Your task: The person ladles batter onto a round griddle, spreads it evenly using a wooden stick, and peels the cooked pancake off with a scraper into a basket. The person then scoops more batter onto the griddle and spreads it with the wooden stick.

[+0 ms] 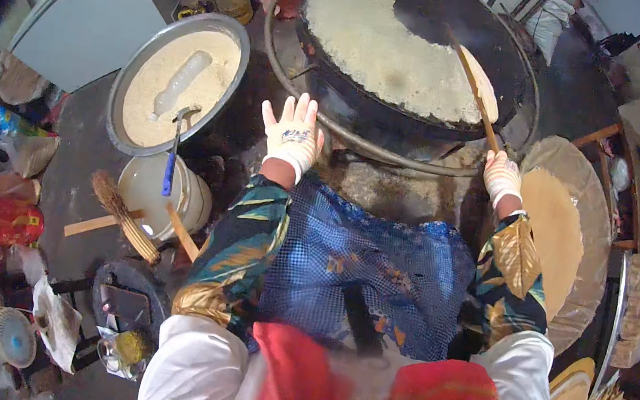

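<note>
My right hand (503,175), in a pale glove, grips the lower end of a thin wooden stick (473,83). The stick slants up and left across a large round black griddle (431,10), by the right edge of a pale batter layer (377,39). This layer covers much of the griddle; a dark patch at the top and the right side show bare. My left hand (293,136), gloved too, holds nothing, its fingers apart near the metal ring (390,156) around the griddle. To its left, a metal basin (116,105) holds batter and what looks like a clear plastic bottle (183,81).
A blue-handled tool (168,176) leans over the basin's edge. Below stands a white bucket (202,200), with a straw brush (126,216) and wooden sticks across it. At right, thin round flatbread (543,235) lies on a plastic-covered round surface (594,275). A small fan (13,338) stands lower left.
</note>
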Demonstrator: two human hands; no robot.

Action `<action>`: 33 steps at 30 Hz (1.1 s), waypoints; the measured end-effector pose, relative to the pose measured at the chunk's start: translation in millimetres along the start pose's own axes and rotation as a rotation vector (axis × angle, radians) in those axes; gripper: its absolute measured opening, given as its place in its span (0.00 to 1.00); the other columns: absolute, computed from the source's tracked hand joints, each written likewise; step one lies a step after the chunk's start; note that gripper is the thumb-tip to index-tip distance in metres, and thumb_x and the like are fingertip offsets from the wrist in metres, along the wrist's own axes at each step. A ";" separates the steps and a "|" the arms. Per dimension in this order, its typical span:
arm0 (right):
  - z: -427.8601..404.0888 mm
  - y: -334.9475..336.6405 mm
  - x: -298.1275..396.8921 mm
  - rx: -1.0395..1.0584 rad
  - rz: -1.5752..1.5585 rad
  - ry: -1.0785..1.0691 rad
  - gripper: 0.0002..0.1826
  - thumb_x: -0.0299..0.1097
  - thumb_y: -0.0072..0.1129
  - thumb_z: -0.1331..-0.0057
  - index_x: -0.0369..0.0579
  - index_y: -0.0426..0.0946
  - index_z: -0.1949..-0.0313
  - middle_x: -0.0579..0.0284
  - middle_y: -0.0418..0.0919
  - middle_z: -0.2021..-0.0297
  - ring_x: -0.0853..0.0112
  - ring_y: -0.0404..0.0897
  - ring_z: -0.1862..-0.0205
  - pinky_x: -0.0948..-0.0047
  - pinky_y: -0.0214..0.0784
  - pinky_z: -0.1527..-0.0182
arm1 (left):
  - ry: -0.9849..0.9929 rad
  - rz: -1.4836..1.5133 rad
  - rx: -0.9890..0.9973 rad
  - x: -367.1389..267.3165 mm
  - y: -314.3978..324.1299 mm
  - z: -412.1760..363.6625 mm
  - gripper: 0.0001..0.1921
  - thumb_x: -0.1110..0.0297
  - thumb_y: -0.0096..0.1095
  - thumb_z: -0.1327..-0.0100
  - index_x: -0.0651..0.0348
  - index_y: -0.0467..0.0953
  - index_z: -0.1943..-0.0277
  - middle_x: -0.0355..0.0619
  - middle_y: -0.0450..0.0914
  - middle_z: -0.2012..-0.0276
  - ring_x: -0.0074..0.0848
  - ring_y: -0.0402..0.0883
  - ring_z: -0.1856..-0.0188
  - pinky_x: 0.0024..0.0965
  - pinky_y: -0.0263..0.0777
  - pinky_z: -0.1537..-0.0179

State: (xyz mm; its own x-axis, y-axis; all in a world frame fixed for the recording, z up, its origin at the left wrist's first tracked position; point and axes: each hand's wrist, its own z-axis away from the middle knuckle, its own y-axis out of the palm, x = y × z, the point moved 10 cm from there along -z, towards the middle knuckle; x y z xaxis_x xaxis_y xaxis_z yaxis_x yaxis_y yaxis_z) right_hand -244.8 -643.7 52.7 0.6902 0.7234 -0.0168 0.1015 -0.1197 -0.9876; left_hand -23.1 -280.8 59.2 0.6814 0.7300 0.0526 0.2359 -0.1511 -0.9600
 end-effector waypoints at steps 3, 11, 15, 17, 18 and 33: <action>19.4 -17.1 46.7 0.052 -0.001 -0.075 0.18 0.49 0.38 0.30 0.46 0.68 0.61 0.44 0.79 0.73 0.48 0.79 0.68 0.49 0.71 0.63 | -0.044 0.063 0.045 -4.6 -16.8 1.8 0.28 0.55 0.53 0.42 0.57 0.65 0.39 0.48 0.63 0.35 0.42 0.59 0.34 0.64 0.39 0.36; 25.5 -13.4 47.4 0.042 -0.078 -0.077 0.20 0.50 0.36 0.30 0.46 0.69 0.61 0.41 0.79 0.73 0.46 0.78 0.68 0.49 0.70 0.63 | 0.161 0.201 -0.012 -91.3 -11.1 39.4 0.32 0.56 0.51 0.42 0.66 0.60 0.37 0.54 0.61 0.35 0.44 0.56 0.32 0.63 0.35 0.34; 17.4 27.8 -17.0 0.152 -0.016 0.131 0.21 0.52 0.36 0.31 0.46 0.70 0.59 0.43 0.80 0.70 0.45 0.79 0.65 0.50 0.70 0.60 | 0.194 0.112 0.019 -90.3 -15.1 24.6 0.30 0.57 0.50 0.41 0.65 0.62 0.38 0.53 0.62 0.35 0.42 0.56 0.31 0.63 0.33 0.34; 3.7 -2.2 -12.7 0.063 -0.059 0.121 0.22 0.51 0.36 0.31 0.46 0.71 0.60 0.43 0.80 0.70 0.46 0.79 0.64 0.50 0.70 0.59 | 0.208 0.089 -0.022 -83.7 -12.4 24.6 0.29 0.57 0.50 0.41 0.65 0.64 0.39 0.52 0.64 0.36 0.41 0.57 0.32 0.63 0.33 0.34; -4.0 -10.6 -10.8 0.027 -0.058 0.077 0.22 0.51 0.36 0.30 0.46 0.72 0.61 0.43 0.80 0.70 0.46 0.79 0.64 0.50 0.70 0.59 | 0.203 0.098 -0.033 -84.3 -13.6 21.2 0.29 0.57 0.51 0.41 0.64 0.65 0.40 0.52 0.65 0.37 0.41 0.58 0.32 0.63 0.33 0.34; 37.9 13.0 5.4 0.231 -0.012 -0.146 0.19 0.47 0.34 0.29 0.46 0.69 0.60 0.43 0.79 0.71 0.49 0.79 0.65 0.51 0.70 0.61 | 0.061 0.039 -0.009 -27.2 -9.3 6.7 0.30 0.55 0.53 0.42 0.59 0.64 0.38 0.48 0.62 0.34 0.39 0.57 0.32 0.63 0.31 0.34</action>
State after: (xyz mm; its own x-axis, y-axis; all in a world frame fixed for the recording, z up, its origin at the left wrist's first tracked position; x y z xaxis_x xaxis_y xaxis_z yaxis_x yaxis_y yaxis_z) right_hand -266.9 -615.5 33.8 0.5776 0.8162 -0.0104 -0.0688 0.0360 -0.9970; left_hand -48.6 -294.8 64.9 0.7309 0.6817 0.0316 0.2141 -0.1852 -0.9591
